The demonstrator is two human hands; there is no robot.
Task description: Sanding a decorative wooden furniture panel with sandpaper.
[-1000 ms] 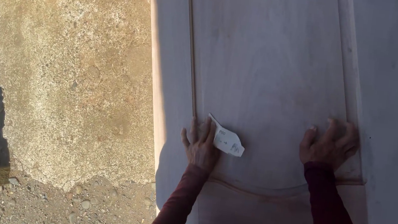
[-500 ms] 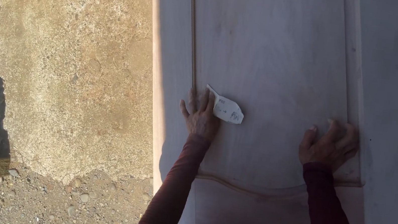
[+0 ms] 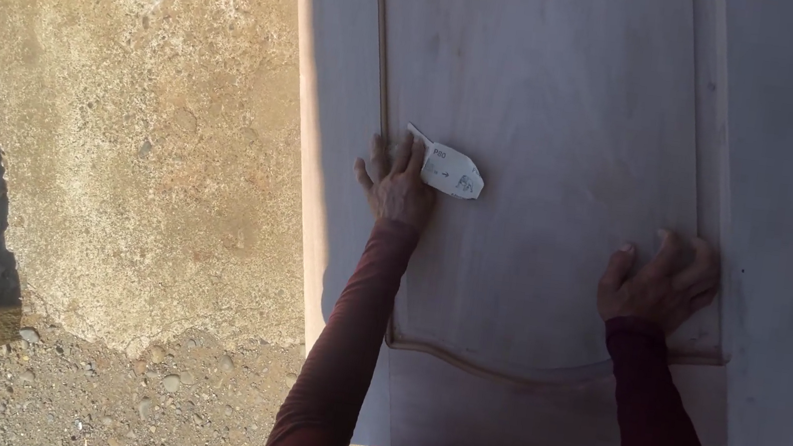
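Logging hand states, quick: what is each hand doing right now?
Left hand: pressing a folded white sandpaper sheet onto the pale wooden door panel.
Right hand: open, flat on the panel.

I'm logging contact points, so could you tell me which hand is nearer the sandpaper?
Left. The left hand presses on the sandpaper against the door; the right hand rests flat on the panel's right edge, well apart from it.

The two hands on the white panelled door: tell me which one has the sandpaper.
The left hand, near the groove, presses the folded white sandpaper; the right hand lies bare by the right moulding.
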